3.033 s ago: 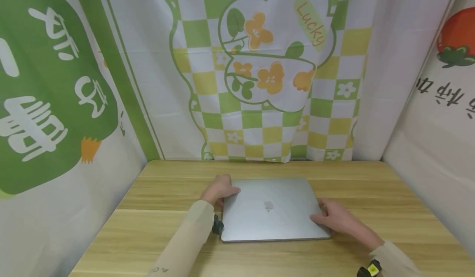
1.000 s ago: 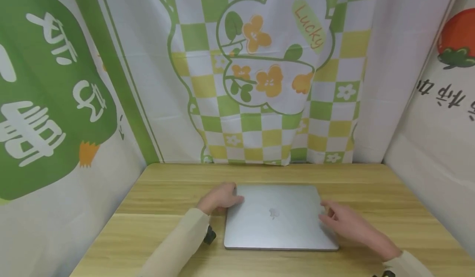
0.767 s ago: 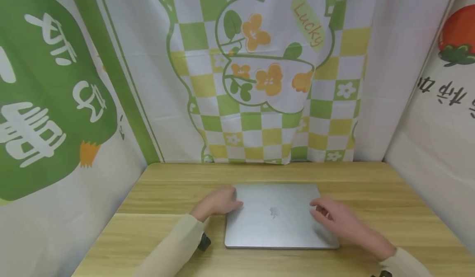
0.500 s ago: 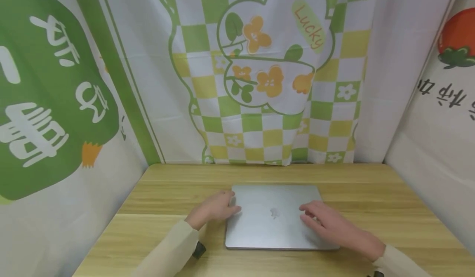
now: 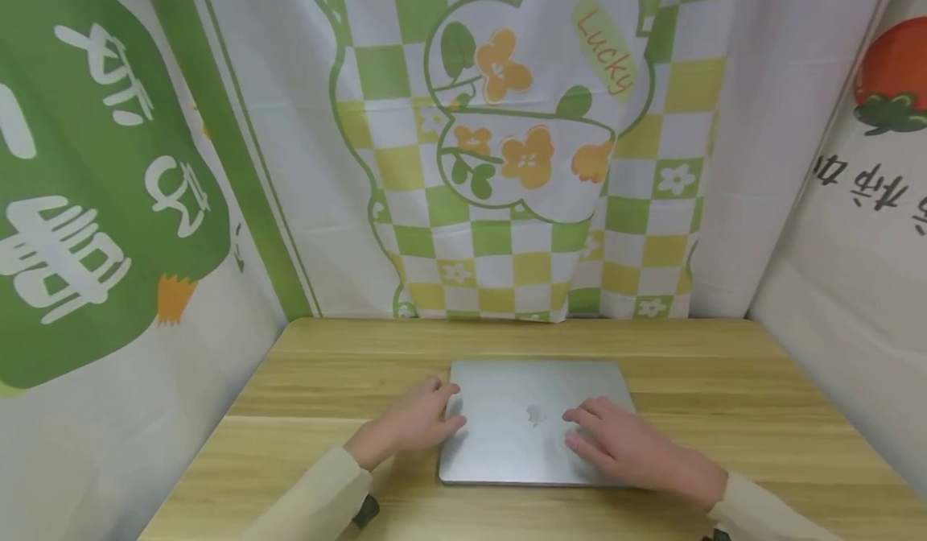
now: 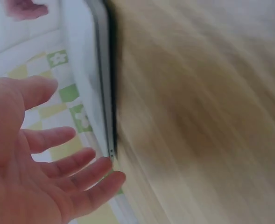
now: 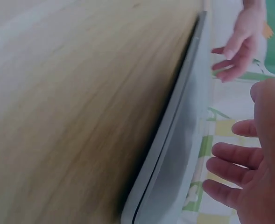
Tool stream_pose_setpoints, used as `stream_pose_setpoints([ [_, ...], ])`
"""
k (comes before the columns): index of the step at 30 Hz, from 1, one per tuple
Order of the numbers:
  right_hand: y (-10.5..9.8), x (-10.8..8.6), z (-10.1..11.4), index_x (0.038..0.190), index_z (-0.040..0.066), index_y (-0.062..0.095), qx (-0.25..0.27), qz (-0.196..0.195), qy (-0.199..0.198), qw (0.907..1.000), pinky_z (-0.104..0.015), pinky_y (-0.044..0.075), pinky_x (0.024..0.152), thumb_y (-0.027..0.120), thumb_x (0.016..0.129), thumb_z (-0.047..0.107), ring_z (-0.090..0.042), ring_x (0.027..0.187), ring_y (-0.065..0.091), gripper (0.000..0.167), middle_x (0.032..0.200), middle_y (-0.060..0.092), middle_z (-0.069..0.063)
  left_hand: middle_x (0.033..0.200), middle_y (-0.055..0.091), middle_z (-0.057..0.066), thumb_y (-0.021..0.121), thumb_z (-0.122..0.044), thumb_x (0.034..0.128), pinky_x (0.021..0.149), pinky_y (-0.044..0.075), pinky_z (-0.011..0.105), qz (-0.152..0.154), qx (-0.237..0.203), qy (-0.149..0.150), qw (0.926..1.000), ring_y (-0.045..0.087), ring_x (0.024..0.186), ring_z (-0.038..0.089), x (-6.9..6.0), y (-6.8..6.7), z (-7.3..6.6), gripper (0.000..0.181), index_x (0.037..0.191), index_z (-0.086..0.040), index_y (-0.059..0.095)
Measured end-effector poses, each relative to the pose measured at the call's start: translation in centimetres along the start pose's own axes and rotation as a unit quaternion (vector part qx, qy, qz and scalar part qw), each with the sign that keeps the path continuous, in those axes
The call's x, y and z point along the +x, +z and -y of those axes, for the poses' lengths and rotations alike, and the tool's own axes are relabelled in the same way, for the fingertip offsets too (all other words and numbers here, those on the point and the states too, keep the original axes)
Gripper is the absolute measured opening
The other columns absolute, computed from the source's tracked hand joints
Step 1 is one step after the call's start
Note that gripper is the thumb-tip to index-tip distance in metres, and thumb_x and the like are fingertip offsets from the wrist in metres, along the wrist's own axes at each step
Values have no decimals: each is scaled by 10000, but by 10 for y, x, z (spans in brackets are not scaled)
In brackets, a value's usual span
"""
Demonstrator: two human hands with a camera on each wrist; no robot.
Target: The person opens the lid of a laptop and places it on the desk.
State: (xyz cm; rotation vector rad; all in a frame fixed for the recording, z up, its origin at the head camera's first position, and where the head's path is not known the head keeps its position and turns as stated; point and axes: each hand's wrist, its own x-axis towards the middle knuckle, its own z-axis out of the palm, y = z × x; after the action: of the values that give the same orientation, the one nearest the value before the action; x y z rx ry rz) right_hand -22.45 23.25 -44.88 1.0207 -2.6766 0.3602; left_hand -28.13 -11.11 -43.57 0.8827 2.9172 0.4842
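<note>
A closed silver laptop (image 5: 500, 452) with an apple logo lies flat on the wooden table. My left hand (image 5: 409, 424) is at the laptop's left edge, fingers spread and loosely bent, holding nothing. In the left wrist view that hand (image 6: 44, 163) appears with its palm free and the laptop's side edge (image 6: 102, 70) beyond the fingers. Over the right half of the lid hovers my right hand (image 5: 626, 444), its fingers relaxed. The right wrist view has this hand (image 7: 249, 163) apart from the laptop lid (image 7: 184, 126), nothing in its grasp.
The wooden table (image 5: 326, 372) extends on all sides of the laptop. Behind it hangs a green and yellow checked curtain (image 5: 492, 271). Printed cloth walls (image 5: 854, 283) stand at the left and right. A dark wrist camera (image 5: 367, 511) sits at the left sleeve.
Both hands have let go of the laptop's sides. The right hand has moved left over the lid; the left has drawn back toward the person. The laptop stays put over the last second.
</note>
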Motion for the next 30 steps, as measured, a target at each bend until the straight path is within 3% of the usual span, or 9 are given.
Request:
stream_pose_setpoints([
  [5, 3, 1, 0, 1219, 132, 630, -434, 21, -272, 9987, -364, 547, 878, 489, 1027, 386, -129, 1052, 591, 349, 1113, 636, 45, 1266, 549, 163, 580, -371, 971, 900, 541, 428, -74, -143, 221, 9996, 572, 1056, 226, -7, -1, 1, 548, 1373, -6, 504],
  [12, 7, 4, 6, 1272, 154, 608, -444, 424, -444, 9971, -371, 539, 942, 432, 1039, 430, -133, 1128, 582, 402, 1201, 621, 47, 1271, 545, 156, 570, -385, 974, 967, 527, 446, -183, 29, 442, 9989, 576, 1110, 259, -14, 6, 4, 544, 1360, -5, 515],
  [21, 19, 4, 13, 1305, 128, 571, -1152, 445, -1358, 9830, -399, 523, 993, 443, 1034, 429, -195, 1200, 569, 425, 1290, 604, -51, 1374, 508, 224, 548, -399, 986, 1068, 466, 501, -241, 357, 760, 9962, 537, 1248, 348, -25, 10, 4, 571, 1375, 16, 496],
  [30, 32, 4, 21, 1468, 121, 429, -1017, 915, -1328, 9817, -441, 489, 1048, 360, 1046, 476, -251, 1351, 476, 555, 1490, 473, -101, 1383, 499, 246, 481, -445, 1011, 1076, 454, 514, -192, 694, 944, 9929, 513, 1275, 359, -36, 19, 10, 562, 1366, -10, 499],
])
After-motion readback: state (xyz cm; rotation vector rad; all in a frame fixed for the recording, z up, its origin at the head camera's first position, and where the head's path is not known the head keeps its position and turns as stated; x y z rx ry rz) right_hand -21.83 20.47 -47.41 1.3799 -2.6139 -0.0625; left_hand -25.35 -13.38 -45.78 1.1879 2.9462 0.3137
